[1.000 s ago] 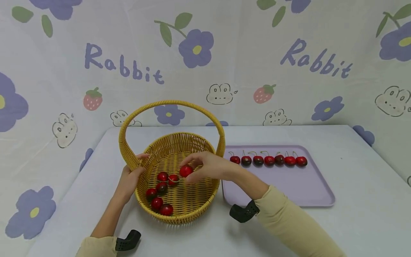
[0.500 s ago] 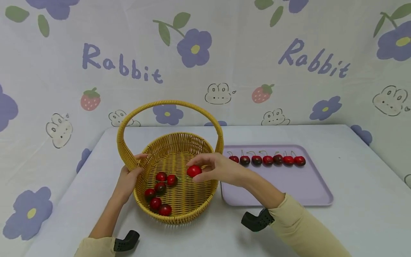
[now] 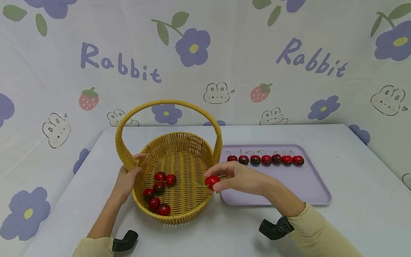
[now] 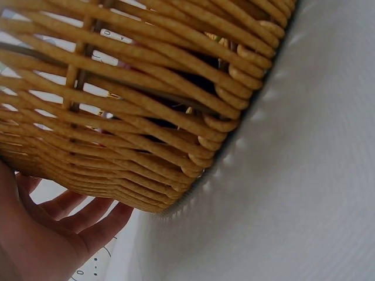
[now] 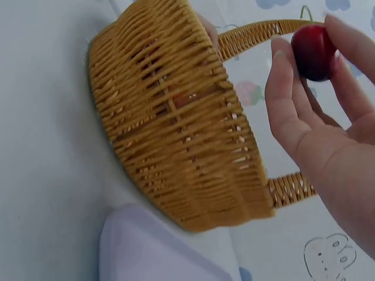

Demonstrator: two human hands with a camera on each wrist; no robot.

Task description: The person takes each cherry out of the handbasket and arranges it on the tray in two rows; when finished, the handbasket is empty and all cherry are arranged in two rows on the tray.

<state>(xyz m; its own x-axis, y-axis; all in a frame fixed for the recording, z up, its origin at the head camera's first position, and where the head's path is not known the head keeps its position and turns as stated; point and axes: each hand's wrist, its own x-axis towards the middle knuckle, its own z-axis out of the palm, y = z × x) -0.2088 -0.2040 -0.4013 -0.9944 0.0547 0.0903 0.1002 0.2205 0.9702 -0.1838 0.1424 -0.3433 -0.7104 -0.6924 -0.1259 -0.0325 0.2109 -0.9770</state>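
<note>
Peering through the left wrist view I get almost nothing but woven wall, with the cherries inside the wicker basket point(image 3: 174, 178) reduced to dark shapes behind the slats; the right wrist view cuts the lavender tray point(image 3: 308, 192) down to one corner. My left hand point(image 3: 126, 178) grips the basket's left rim at the foot of the handle, thumb over the top edge, fingers curled against the outside weave point(image 4: 88, 222). My right hand point(image 3: 239, 176) is held out level, palm turned toward the basket, pinching a red cherry point(image 3: 212, 181) between thumb and fingertips point(image 5: 281, 88). That cherry sits right at the basket's right rim, just beside the tray's near left corner. Six cherries point(image 3: 158, 191) lie clustered on the basket floor, and a row of seven cherries point(image 3: 265, 159) runs along the tray's far edge. Against a second ago, the held cherry has travelled from over the basket's middle out to its right rim, while my left hand has stayed put
</note>
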